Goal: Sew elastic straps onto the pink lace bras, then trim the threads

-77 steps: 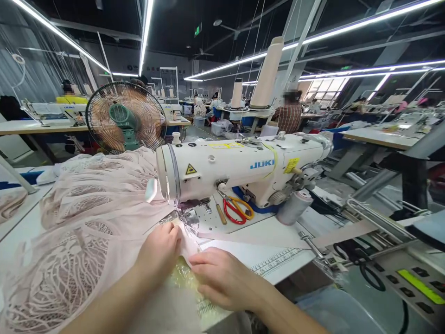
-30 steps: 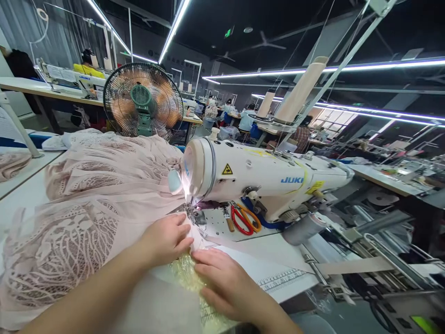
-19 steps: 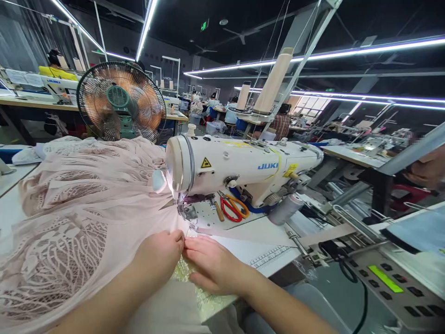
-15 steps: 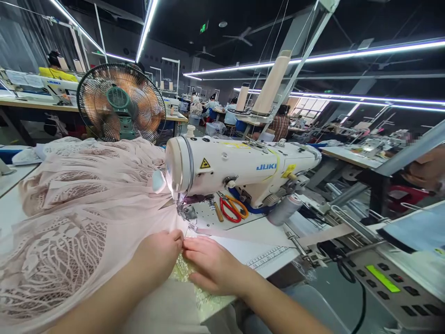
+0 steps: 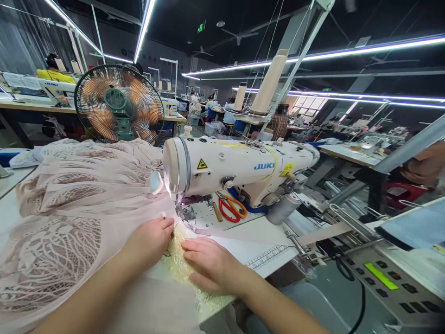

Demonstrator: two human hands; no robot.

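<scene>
Pale pink fabric with lace panels (image 5: 132, 218) lies in folds left of a white JUKI sewing machine (image 5: 222, 162) and reaches up to its presser foot (image 5: 182, 211). My left hand (image 5: 149, 239) is closed on the fabric just in front of the needle area, its fingertips bent over the cloth. To its right, my right hand (image 5: 212, 264) rests on the table with fingers stretched out and thumb apart. Between the hands shows a yellowish, tape-covered patch (image 5: 181, 255) of the table. What lies under the right palm is hidden.
Red-and-orange-handled scissors (image 5: 231, 208) and a wooden-handled tool (image 5: 217, 212) lie on the machine bed. A grey thread cone (image 5: 284, 208) stands at right, near a ruler strip (image 5: 267, 257) and a control panel (image 5: 385, 278). Behind the fabric is a fan (image 5: 120, 104).
My left hand has moved left, away from my right hand, and the fabric edge has shifted with it. More of the yellowish patch shows. My right hand has stayed nearly in place.
</scene>
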